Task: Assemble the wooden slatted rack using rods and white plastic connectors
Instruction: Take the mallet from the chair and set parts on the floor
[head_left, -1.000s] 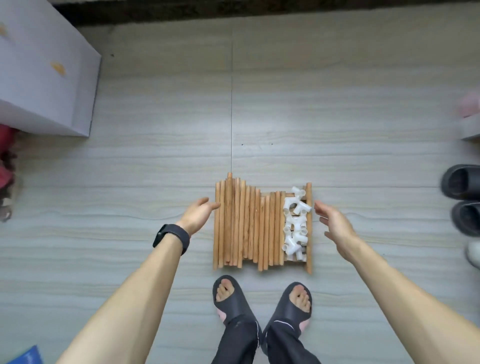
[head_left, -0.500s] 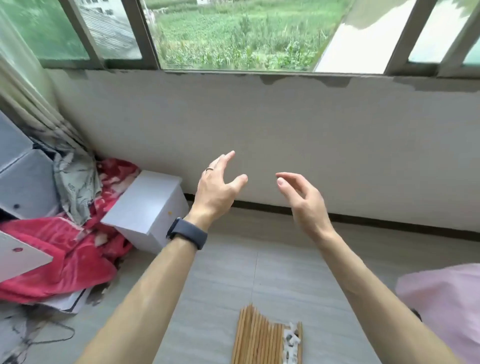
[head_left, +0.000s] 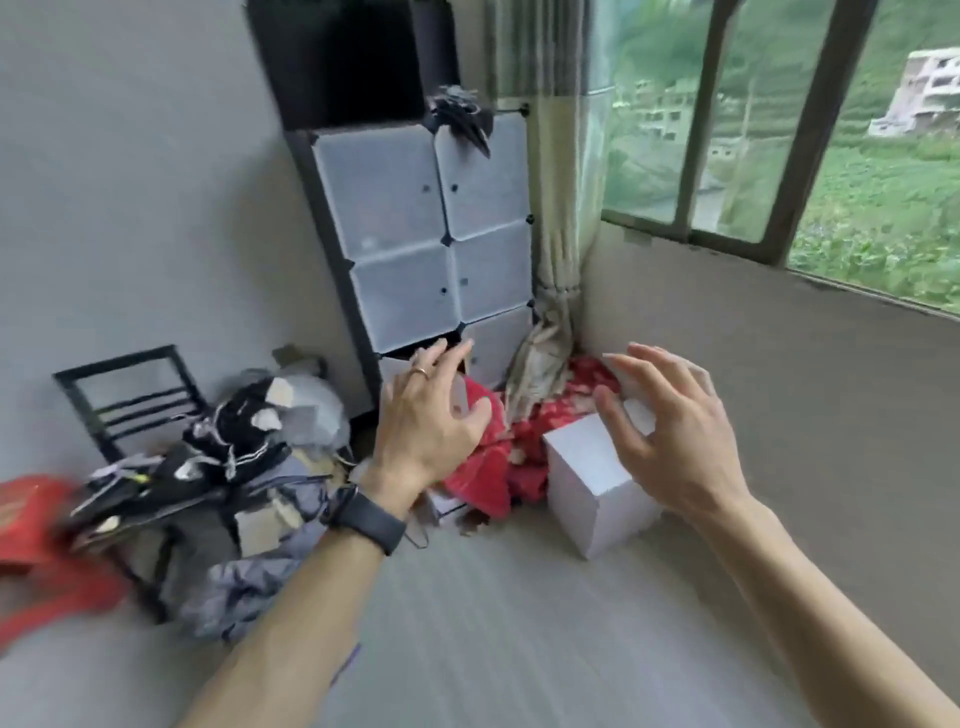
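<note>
The left hand (head_left: 431, 415) and right hand (head_left: 670, 431) hang in the air, fingers spread and empty, and the rods and connectors are out of view, so a blind reach down may scatter them.

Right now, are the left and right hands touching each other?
Apart. The head view shows a clear gap between the left hand and the right hand, with red cloth and a white box visible through it.

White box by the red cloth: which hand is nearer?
Right. In view the right hand overlaps the white box, fingers spread; the left hand is apart, off to its left.
</note>
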